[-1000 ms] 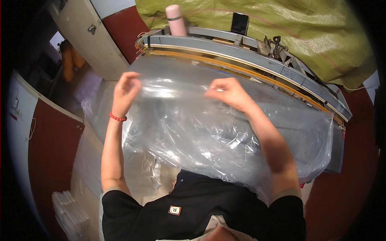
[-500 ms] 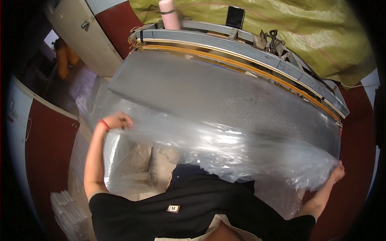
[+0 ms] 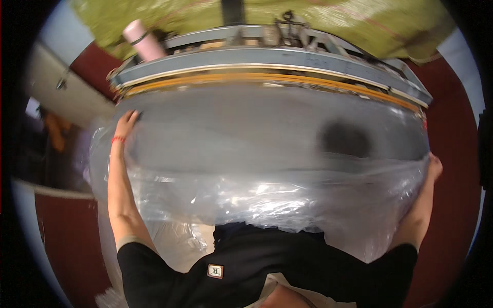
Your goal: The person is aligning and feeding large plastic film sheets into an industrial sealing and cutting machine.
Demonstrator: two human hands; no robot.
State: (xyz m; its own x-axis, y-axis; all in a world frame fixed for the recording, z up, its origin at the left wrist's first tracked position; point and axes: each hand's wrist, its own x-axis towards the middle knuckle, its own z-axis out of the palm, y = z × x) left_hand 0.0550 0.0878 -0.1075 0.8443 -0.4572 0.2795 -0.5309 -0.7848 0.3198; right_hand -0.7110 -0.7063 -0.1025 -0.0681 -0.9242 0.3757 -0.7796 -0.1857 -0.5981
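Observation:
A wide sheet of clear plastic film (image 3: 257, 197) lies crinkled and shiny over the near part of a grey worktop (image 3: 231, 123). At the worktop's left end, my left hand (image 3: 127, 123), with a red band at the wrist, has its fingers closed on the film; motion blur softens the fingertips. On the right end, my right hand (image 3: 435, 167) is closed around the film's edge, pulling it into folds. Film hangs down toward my body and past my left forearm.
Behind the worktop runs a grey metal bar (image 3: 287, 55) with an orange strip (image 3: 246, 77) below it. A pink bottle (image 3: 144, 42) and metal clamp parts (image 3: 290, 31) stand at the back. A door (image 3: 61, 87) is at the left; bagged plastic (image 3: 177, 241) lies below.
My left hand has moved up to the worktop's far left, and my right hand has risen along the right edge. The film is spread wider, and the view has turned.

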